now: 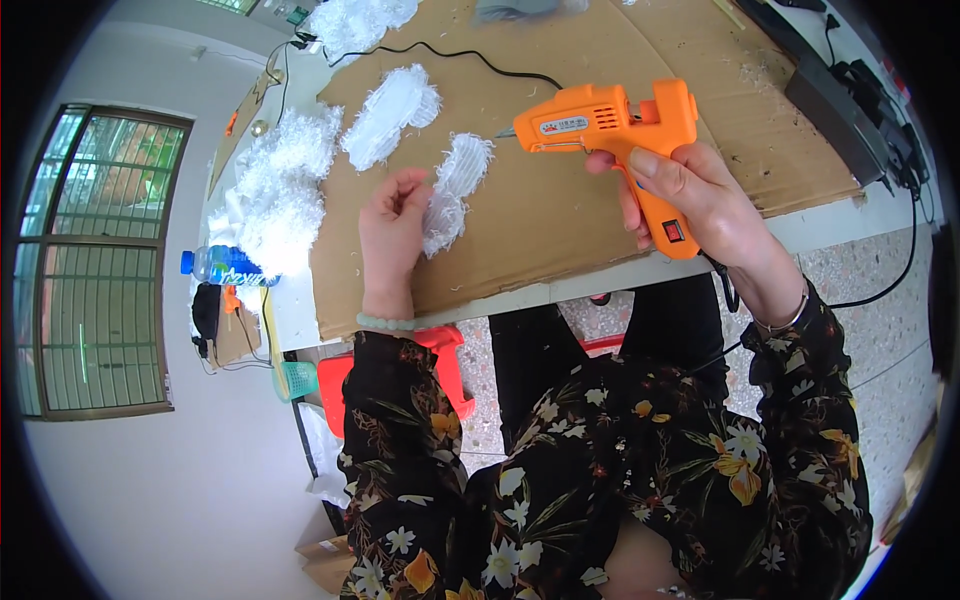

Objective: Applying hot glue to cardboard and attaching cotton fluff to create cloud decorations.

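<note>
My right hand [700, 195] is wrapped round the handle of an orange hot glue gun [600, 118], its metal nozzle pointing left. The nozzle tip is close to the upper end of a white, fringed fabric piece [455, 195]; whether they touch I cannot tell. My left hand [395, 220] has its fingers curled together at the left edge of that piece, pinching it. Just beyond lies a second fringed white piece [390, 115], flat on the brown cardboard [560, 225] that covers the table.
A heap of shredded white material [285, 185] lies left, beside a blue-labelled bottle [228, 266]. A black cord [470, 62] crosses the cardboard's far part. A dark grey box-like device [838, 120] stands at the right edge. Below the table is a red plastic stool [450, 370].
</note>
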`<control>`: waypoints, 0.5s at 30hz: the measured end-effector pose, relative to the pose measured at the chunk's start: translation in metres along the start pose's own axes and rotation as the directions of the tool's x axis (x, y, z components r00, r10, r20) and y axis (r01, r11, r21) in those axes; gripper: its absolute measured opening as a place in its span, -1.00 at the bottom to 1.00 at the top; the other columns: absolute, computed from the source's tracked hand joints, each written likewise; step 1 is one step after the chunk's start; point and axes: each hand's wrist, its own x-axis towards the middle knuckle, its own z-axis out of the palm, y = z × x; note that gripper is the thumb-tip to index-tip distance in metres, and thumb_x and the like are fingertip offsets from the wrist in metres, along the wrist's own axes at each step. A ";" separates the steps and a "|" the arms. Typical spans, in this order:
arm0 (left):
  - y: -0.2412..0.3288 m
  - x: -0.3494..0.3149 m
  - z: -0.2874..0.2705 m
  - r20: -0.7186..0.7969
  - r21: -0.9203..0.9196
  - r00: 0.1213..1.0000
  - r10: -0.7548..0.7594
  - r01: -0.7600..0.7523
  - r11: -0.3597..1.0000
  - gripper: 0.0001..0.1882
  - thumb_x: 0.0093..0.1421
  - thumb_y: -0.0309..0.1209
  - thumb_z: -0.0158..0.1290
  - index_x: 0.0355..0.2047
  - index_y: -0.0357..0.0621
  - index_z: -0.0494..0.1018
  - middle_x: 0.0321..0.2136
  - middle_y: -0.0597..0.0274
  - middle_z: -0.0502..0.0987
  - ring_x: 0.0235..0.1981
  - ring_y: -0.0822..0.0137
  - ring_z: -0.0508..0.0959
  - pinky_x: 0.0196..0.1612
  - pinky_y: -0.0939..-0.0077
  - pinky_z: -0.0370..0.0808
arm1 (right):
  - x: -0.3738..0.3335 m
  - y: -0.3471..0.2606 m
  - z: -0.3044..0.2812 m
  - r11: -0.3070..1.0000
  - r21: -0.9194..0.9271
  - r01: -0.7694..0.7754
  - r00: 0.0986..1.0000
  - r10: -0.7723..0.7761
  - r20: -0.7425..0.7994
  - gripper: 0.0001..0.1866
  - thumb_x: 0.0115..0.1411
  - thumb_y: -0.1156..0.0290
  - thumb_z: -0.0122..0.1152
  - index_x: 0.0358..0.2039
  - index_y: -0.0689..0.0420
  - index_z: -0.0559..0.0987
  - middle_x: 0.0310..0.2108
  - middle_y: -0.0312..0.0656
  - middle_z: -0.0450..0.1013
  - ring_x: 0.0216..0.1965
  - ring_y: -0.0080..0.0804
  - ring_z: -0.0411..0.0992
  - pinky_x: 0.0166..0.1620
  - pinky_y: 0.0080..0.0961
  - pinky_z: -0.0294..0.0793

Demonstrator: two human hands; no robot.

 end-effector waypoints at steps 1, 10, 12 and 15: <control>0.000 0.001 -0.003 0.002 -0.002 1.000 0.003 -0.003 1.000 -0.79 0.19 -0.51 0.10 -0.14 -0.22 0.50 -0.41 0.30 0.54 -0.42 0.49 0.49 -0.28 0.57 0.47 | 0.000 0.002 0.000 1.000 0.007 0.001 1.000 -0.001 -0.014 -0.44 0.33 -0.03 -0.07 0.01 0.25 0.45 -0.58 -0.27 0.37 -0.57 -0.54 0.36 -0.46 -0.60 0.38; 0.029 -0.018 -0.025 -0.493 -0.034 0.856 0.155 -0.197 0.980 -0.83 0.25 -0.45 0.05 -0.19 -0.26 0.51 -0.30 0.18 0.58 -0.24 0.32 0.56 -0.17 0.50 0.46 | 0.000 -0.001 0.002 0.999 0.038 -0.004 0.999 0.005 -0.042 -0.46 0.34 -0.01 -0.06 0.00 0.25 0.45 -0.57 -0.26 0.38 -0.57 -0.57 0.36 -0.47 -0.62 0.42; 0.036 -0.038 -0.021 -0.201 0.508 0.829 0.522 -0.367 0.779 -0.81 0.11 -0.51 0.16 -0.24 -0.24 0.50 -0.30 0.11 0.56 -0.23 0.17 0.55 -0.15 0.42 0.45 | 0.001 0.000 0.003 0.999 0.040 -0.009 0.999 0.011 -0.035 -0.47 0.34 0.00 -0.06 0.00 0.25 0.45 -0.57 -0.26 0.38 -0.57 -0.57 0.37 -0.47 -0.62 0.43; 0.054 -0.064 0.002 -0.034 0.627 0.843 0.537 -0.401 0.668 -0.75 -0.06 -0.55 0.25 -0.34 -0.20 0.49 -0.33 0.11 0.51 -0.22 0.07 0.51 -0.12 0.32 0.42 | 0.002 0.003 0.001 0.999 0.037 -0.005 0.999 0.007 -0.045 -0.47 0.34 0.00 -0.07 0.00 0.26 0.45 -0.58 -0.26 0.39 -0.57 -0.58 0.37 -0.47 -0.63 0.43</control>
